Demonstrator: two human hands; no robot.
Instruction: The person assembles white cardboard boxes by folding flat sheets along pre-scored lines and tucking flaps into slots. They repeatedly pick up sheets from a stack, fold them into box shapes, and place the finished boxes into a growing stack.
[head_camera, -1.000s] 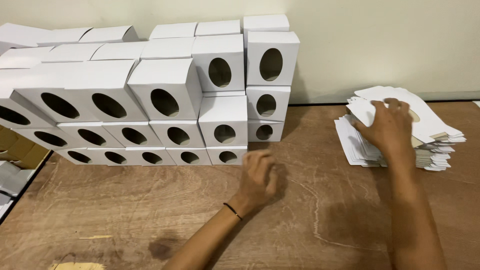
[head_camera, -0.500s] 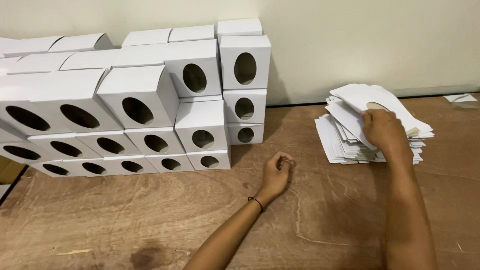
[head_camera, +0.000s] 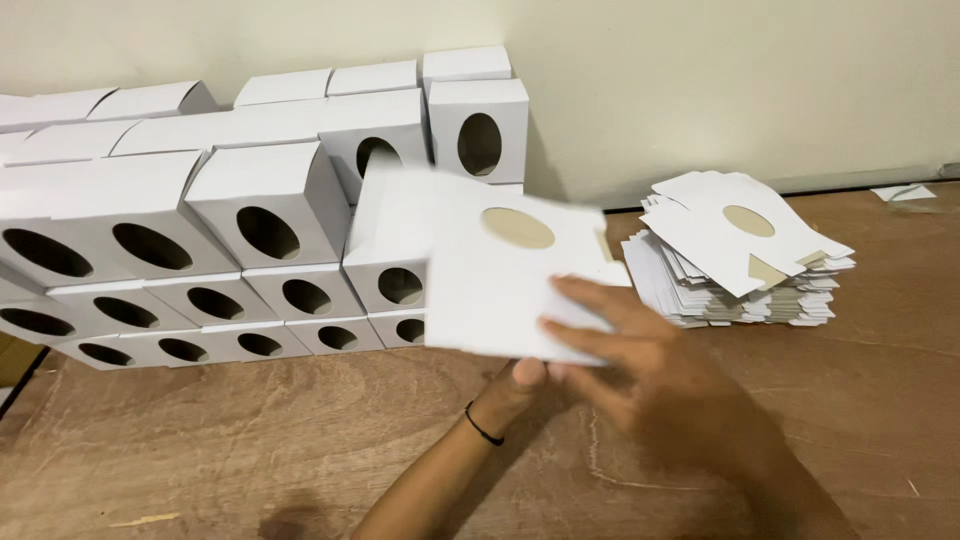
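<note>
Head cam looking down at a brown plywood table, and both hands are on one flat white carton blank with an oval cutout showing brown through it. The blank is held up over the middle of the table, a bit blurry, right in front of the stacked boxes. The right hand has its fingers spread across the near right part of the blank's face, pressing on it. The left hand is mostly hidden behind the blank's lower edge, only the thumb area and the wrist with a thin black band show, so it's gripping the bottom edge from underneath as far as I can see. On the left and far side, a wall of folded white boxes with oval windows is stacked several rows high against the cream wall. To the right, well apart from the hands, sits a messy pile of flat blanks, same oval hole on the top one. A small white scrap lies far right near the wall.
</note>
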